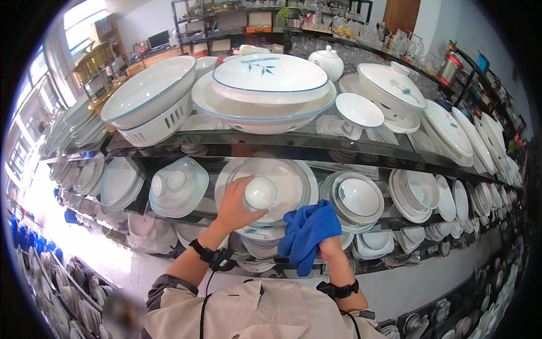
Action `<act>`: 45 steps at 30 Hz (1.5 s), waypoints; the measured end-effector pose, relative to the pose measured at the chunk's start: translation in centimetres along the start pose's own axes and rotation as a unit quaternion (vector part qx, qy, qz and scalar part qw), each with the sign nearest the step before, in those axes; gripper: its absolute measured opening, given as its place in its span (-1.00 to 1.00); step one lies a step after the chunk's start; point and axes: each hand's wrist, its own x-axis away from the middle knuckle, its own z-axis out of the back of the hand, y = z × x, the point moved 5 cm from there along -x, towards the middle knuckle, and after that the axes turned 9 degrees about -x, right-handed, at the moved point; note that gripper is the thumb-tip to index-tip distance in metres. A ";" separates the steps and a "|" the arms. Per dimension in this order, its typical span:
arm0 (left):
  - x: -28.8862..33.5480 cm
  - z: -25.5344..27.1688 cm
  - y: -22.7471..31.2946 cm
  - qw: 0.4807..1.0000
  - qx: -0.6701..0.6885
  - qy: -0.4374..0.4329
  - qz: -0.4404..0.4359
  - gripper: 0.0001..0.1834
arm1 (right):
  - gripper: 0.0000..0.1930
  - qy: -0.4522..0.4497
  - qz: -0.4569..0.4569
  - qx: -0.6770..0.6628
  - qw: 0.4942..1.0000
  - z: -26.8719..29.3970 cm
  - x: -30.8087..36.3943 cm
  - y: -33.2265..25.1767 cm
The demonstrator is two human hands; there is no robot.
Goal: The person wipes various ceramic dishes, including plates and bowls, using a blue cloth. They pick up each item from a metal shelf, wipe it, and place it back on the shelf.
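My left hand [234,204] reaches to the middle shelf, thumb and fingers curved around the rim of a small white bowl [261,193]. That bowl sits over a stack of large white plates [293,186]; whether it is raised off them I cannot tell. In front of the shelf edge, my right hand [329,247] holds a bunched blue cloth [309,231], which covers most of the fingers. A stack of white bowls and plates with dark rims [359,195] is just right of the cloth.
Large blue-rimmed oval bowls [271,79] and a footed dish [359,111] crowd the glass-edged upper shelf [271,140]. Left on the middle shelf, two small cups rest on a square plate [189,198]. More dishes [374,244] stand lower down. Shelves of glassware line the back.
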 end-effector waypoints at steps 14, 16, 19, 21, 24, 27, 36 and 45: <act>9.6 7.6 6.2 0.959 0.075 -0.186 -0.199 0.02 | -0.79 -0.148 0.267 0.496 0.813 -16.0 5.7 -0.3; 11.6 9.6 6.4 0.961 0.056 -0.203 -0.181 -0.01 | -0.77 -0.150 0.275 0.539 0.782 -18.1 7.7 0.5; 14.7 12.8 6.0 0.965 0.034 -0.175 -0.192 0.05 | -0.77 -0.149 0.333 0.534 0.763 -20.6 10.6 2.3; 16.6 15.1 5.6 0.967 0.025 -0.128 -0.218 0.07 | -0.78 -0.150 0.346 0.530 0.760 -22.6 12.3 3.4; 19.4 17.8 5.6 0.965 -0.004 -0.005 -0.263 0.03 | -0.85 -0.126 0.328 0.390 0.851 -24.5 14.2 5.5; 22.7 19.4 4.6 0.955 -0.052 0.082 -0.279 -0.04 | -0.90 -0.128 0.294 0.285 0.903 -25.2 15.5 8.9; 27.3 20.7 4.5 0.969 0.163 -0.145 -0.112 0.15 | -0.77 -0.161 0.235 0.385 0.878 -24.7 21.3 11.6; 28.7 17.7 5.9 0.979 0.169 -0.087 -0.068 0.10 | -0.73 -0.160 0.268 0.475 0.823 -23.1 23.3 8.4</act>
